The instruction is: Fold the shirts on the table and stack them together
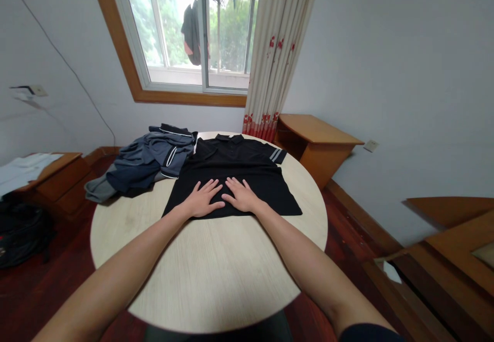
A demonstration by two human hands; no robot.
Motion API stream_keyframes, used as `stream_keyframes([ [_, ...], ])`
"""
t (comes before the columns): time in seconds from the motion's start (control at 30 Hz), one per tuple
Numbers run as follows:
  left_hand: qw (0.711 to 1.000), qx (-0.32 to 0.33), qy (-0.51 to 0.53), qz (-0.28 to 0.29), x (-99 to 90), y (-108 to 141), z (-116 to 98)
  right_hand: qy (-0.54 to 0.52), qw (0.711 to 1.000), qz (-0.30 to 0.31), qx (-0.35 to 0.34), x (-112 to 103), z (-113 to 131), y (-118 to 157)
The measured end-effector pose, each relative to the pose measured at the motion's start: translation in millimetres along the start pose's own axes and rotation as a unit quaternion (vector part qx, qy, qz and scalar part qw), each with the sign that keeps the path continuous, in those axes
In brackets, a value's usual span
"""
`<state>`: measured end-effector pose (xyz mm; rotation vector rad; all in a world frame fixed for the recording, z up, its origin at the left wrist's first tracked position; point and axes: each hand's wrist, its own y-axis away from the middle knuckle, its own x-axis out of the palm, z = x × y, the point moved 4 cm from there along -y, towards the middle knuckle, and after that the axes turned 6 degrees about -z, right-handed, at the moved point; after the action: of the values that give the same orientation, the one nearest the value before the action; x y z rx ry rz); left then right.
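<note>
Round table [208, 270]: 1 | black shirt [233, 168]: 1 | clothes pile [144, 156]: 1 | hands [200, 201]: 2, splayed on shirt

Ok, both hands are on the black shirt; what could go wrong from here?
The clothes pile overhangs the left side of the round table, so a bump might send it sliding off. The black shirt lies close beside that pile, so shifting it could snag a garment. The left hand and right hand lie flat on the shirt; dragging them might wrinkle it.
</note>
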<state>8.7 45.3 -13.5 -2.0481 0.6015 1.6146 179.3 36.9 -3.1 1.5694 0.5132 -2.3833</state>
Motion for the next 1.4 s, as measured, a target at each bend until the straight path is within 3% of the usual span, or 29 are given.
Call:
stream_keyframes([
  [0.17, 1.000, -0.015, -0.001, -0.001, -1.9, -3, 7, 0.025, 0.996, -0.008, 0.080, -8, -39, -3],
  [0.33, 0.991, -0.130, -0.022, -0.024, -11.4, -7, 54, 0.049, 0.982, -0.038, 0.180, -25, -81, 2],
  [0.47, 0.985, -0.165, -0.021, -0.041, -15.6, -4, 79, 0.046, 0.972, -0.064, 0.220, -32, -90, 6],
  [0.63, 0.995, -0.075, 0.006, -0.070, -12.1, -5, 51, 0.006, 0.986, -0.101, 0.133, -29, -67, 3],
  [0.77, 0.998, -0.028, 0.015, -0.052, -6.3, -8, 29, -0.025, 0.993, -0.090, 0.068, -17, -49, -2],
  [0.93, 0.997, -0.081, -0.010, -0.015, -10.3, -5, 35, 0.001, 0.995, -0.048, 0.089, -10, -56, -4],
  [1.23, 0.972, -0.197, -0.042, 0.119, -25.1, 11, 44, 0.017, 0.991, -0.044, 0.123, -17, -68, 0],
  [1.3, 0.974, -0.195, -0.043, 0.108, -23.7, 12, 45, 0.016, 0.991, -0.043, 0.123, -17, -67, 0],
  [1.4, 0.986, -0.163, -0.028, 0.037, -21.3, 9, 41, 0.014, 0.991, -0.051, 0.120, -18, -66, 1],
])
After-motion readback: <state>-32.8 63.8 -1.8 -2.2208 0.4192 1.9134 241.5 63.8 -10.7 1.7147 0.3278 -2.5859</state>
